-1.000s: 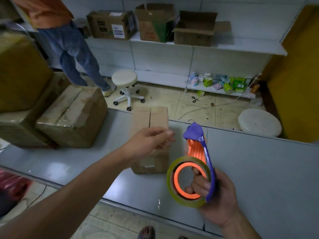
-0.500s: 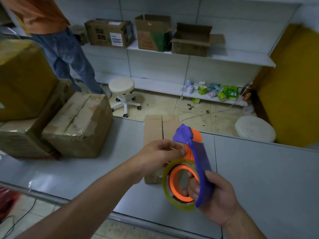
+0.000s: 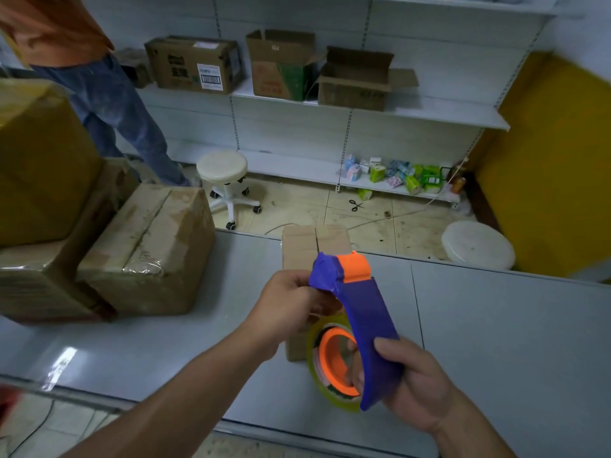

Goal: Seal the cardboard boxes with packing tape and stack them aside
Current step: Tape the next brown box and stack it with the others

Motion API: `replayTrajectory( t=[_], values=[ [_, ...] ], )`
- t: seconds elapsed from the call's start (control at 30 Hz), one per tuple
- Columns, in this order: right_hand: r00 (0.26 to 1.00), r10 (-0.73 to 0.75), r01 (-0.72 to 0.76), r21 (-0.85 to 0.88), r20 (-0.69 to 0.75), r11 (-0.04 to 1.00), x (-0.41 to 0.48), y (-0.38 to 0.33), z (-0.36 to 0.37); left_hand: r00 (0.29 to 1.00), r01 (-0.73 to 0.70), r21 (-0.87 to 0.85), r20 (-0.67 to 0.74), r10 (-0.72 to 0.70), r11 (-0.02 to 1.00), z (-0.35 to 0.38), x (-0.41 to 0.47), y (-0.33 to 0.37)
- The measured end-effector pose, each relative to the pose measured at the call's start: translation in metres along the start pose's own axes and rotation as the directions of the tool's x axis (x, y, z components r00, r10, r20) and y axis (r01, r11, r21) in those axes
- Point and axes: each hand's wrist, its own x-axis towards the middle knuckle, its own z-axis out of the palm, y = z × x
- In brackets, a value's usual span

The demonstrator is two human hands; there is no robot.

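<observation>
Dispenser [image 3: 363,312] before box [image 3: 299,246] on table [image 3: 496,325]

Left hand [image 3: 291,309]: forearm extended forward, fingers curled, pinching at the head of the tape dispenser [image 3: 363,312]. Right hand [image 3: 413,388]: grips its handle, thumb on top.

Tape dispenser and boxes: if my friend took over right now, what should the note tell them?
Right hand: grips the handle of the blue tape dispenser, with a tape roll loaded.
Left hand: fingers curled at the dispenser's head, seemingly pinching there. The tape end itself is not visible.
Small box: on the grey table, partly behind the hands. Its flaps are closed and no tape shows on the seam.
Done: taped boxes sit at the table's left.
Left: tape the small box, then stack it with them.
</observation>
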Motion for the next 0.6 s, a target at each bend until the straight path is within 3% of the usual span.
replayTrajectory(
  t=[0.1,0.2,0.23,0.3,0.37,0.47,0.53,0.6],
  values=[
    [0.995,-0.022,0.020,0.023,0.099,1.000,0.005,0.009,-0.003,1.000,0.007,-0.096,-0.018,-0.008,0.995,-0.007,-0.005,-0.006],
    [0.950,-0.153,0.101,0.195,0.272,0.976,0.007,0.015,-0.004,0.998,0.038,-0.248,-0.048,-0.051,0.968,-0.014,-0.007,-0.013],
    [0.942,-0.164,0.114,0.180,0.294,0.977,0.005,0.016,-0.009,0.996,0.054,-0.276,-0.058,-0.073,0.960,-0.016,-0.008,-0.015],
    [0.929,-0.155,0.154,0.031,0.335,0.988,0.007,0.020,-0.014,0.995,0.050,-0.254,-0.066,-0.069,0.966,-0.021,-0.010,-0.017],
    [0.938,-0.092,0.132,-0.099,0.333,0.986,0.003,0.014,-0.010,0.997,-0.006,-0.126,-0.080,-0.004,0.992,-0.025,-0.008,-0.016],
    [0.980,-0.040,0.090,-0.261,0.194,0.961,-0.005,-0.007,-0.004,0.994,-0.075,0.048,-0.076,0.078,0.996,-0.027,-0.006,-0.013],
    [0.992,-0.028,0.067,-0.328,0.124,0.942,-0.010,-0.020,0.000,0.994,-0.088,0.063,-0.066,0.092,0.994,-0.024,-0.007,-0.011],
    [0.988,0.004,0.054,-0.374,0.152,0.926,-0.013,-0.034,0.004,0.992,-0.101,0.043,-0.066,0.104,0.994,-0.021,-0.008,-0.009]
  ],
)
